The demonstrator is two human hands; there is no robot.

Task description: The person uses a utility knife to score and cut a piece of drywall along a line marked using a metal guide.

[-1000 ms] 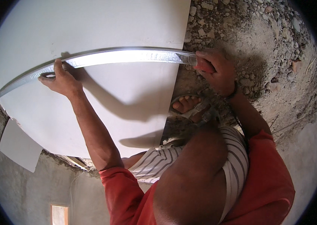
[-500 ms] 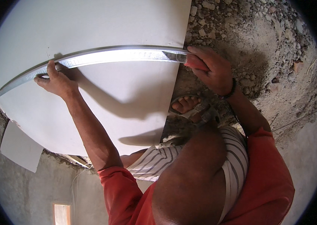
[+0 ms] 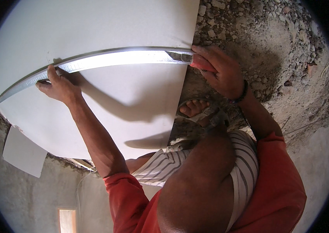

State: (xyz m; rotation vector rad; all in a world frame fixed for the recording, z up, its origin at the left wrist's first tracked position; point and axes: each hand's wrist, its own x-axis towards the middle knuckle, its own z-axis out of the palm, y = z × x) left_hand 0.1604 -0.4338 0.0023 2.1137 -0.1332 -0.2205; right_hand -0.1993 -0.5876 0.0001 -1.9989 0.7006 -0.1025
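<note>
Left hand (image 3: 57,83) presses the metal strip (image 3: 106,60) onto the white board (image 3: 106,101); right hand (image 3: 221,72) grips a red-handled knife (image 3: 189,60); if the strip slides, the blade could wander or nick fingers.

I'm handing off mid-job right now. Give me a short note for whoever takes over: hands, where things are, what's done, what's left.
Left hand: pressing the long metal straightedge flat on the large white board.
Right hand: gripping a red-handled utility knife, blade against the straightedge at the board's right edge.
Board lies on gravelly ground; sandalled foot beside its right edge.
Done: straightedge set across the board.
Left: no cut visible along the straightedge yet.
</note>
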